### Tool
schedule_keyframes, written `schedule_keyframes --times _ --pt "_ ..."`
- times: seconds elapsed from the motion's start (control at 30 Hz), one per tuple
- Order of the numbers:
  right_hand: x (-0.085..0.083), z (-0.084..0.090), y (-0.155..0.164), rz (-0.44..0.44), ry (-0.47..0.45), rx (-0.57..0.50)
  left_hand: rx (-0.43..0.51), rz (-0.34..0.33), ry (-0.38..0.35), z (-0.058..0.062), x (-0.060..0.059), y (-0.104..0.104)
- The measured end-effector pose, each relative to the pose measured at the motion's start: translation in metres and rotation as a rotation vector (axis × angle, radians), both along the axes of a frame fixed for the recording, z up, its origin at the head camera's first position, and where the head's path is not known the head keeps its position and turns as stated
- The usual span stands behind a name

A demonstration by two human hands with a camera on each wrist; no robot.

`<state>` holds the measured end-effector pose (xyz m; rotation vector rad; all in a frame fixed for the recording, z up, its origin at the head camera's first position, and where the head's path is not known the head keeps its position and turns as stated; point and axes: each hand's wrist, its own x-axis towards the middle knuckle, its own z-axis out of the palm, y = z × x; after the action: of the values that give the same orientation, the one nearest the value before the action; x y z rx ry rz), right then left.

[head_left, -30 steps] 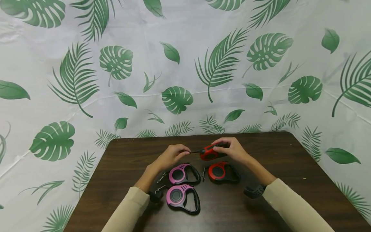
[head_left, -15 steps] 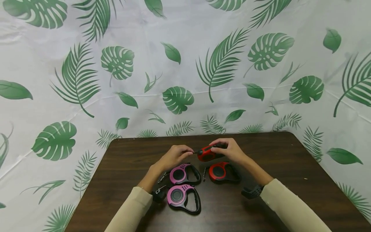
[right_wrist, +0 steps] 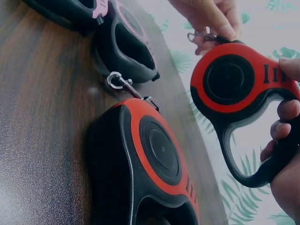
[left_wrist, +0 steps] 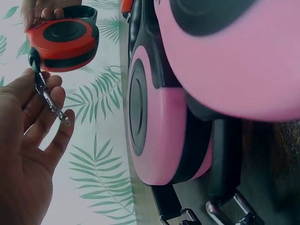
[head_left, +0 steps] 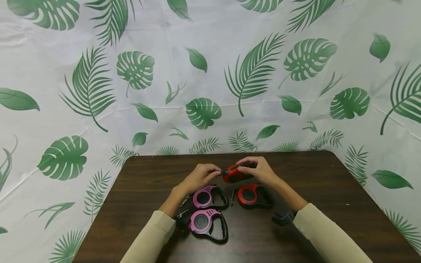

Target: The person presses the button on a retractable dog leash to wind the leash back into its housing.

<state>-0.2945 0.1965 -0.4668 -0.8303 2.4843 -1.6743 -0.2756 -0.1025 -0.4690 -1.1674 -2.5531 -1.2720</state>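
My right hand (head_left: pixel 263 171) grips a red and black retractable dog leash (right_wrist: pixel 229 77) by its handle, lifted above the table. In the right wrist view its fingers go through the handle loop. My left hand (head_left: pixel 201 176) pinches the short black strap of that leash between thumb and fingertips, close to the casing. The metal clip (left_wrist: pixel 49 101) hangs across the left fingers in the left wrist view. Just below the held leash, a second red leash (head_left: pixel 247 195) lies on the table. Two pink and black leashes, one farther back (head_left: pixel 202 197) and one nearer (head_left: pixel 200 221), lie left of it.
The dark wooden table (head_left: pixel 283 241) is backed by a white cloth (head_left: pixel 210 84) with green leaf prints. Metal clips of the pink leashes point left, beside the left wrist. A black band (head_left: pixel 284 218) is on the right wrist.
The left hand has moved slightly right toward the held leash's casing, and the strap showing between them has become shorter. The held leash has shifted a little left. The leashes on the table stay put.
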Motion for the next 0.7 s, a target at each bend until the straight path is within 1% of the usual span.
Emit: schedule_keyframes --times 0.13,0.27,0.4,0.6,0.7 --pt "-0.002 -0.001 -0.002 -0.012 -0.003 -0.021 -0.005 0.020 -0.026 -0.001 0.000 0.001" --pt "-0.005 -0.001 -0.005 -0.011 -0.021 -0.036 -0.023 0.025 -0.032 0.001 -0.003 0.002" --pt "-0.010 -0.003 -0.009 0.003 -0.088 -0.078 -0.053 0.024 -0.040 0.003 -0.006 0.003" --pt "-0.021 -0.011 -0.018 -0.035 -0.145 -0.070 -0.112 0.026 -0.082 0.005 -0.013 0.003" --pt "-0.026 -0.016 -0.021 -0.046 -0.186 -0.084 -0.148 0.037 -0.098 0.004 -0.018 0.001"
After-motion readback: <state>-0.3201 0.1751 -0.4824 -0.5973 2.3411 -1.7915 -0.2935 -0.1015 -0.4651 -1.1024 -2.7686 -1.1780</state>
